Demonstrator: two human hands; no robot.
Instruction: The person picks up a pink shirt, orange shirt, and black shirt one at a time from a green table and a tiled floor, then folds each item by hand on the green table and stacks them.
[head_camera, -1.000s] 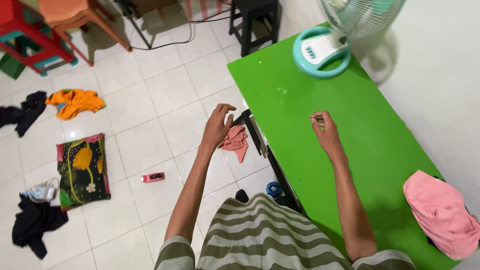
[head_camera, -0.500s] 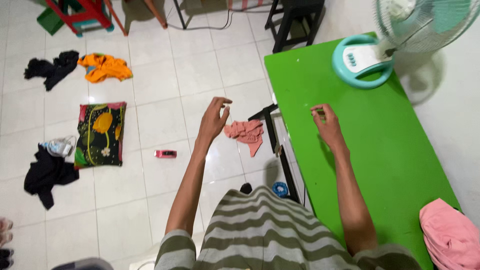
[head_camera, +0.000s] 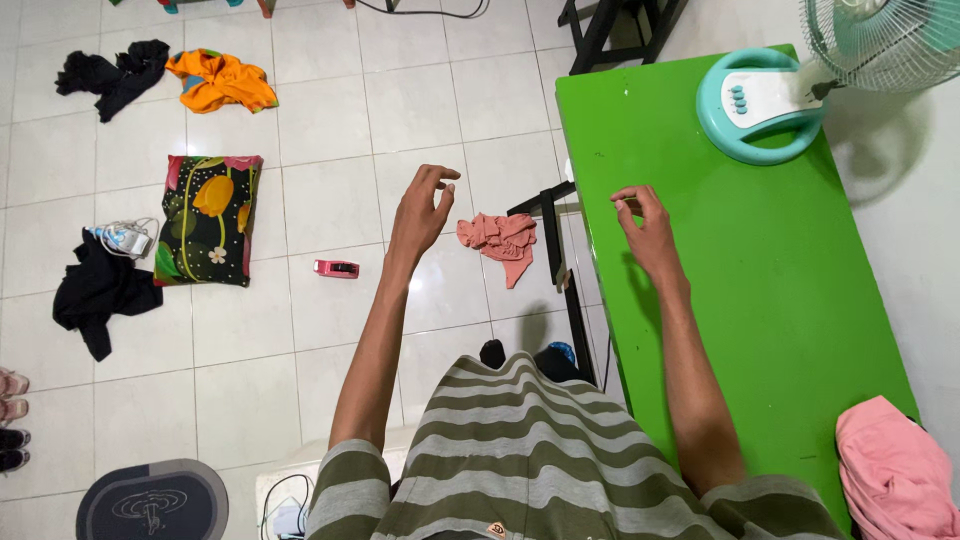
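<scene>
1. Our left hand (head_camera: 420, 210) hangs over the floor, fingers spread, holding nothing.
2. Salmon cloth (head_camera: 499, 240) lies on tiles just right of it, long axis twd us; left hand nearer.
3. Right hand (head_camera: 645, 228) over green table (head_camera: 780, 260), fingertips pinched; can't tell if anything's held.

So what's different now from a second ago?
Mostly the view swung left, showing more floor. The left hand still hangs open in the air above the tiles, the right hand still sits curled over the green table. Nothing was picked up or dropped.
</scene>
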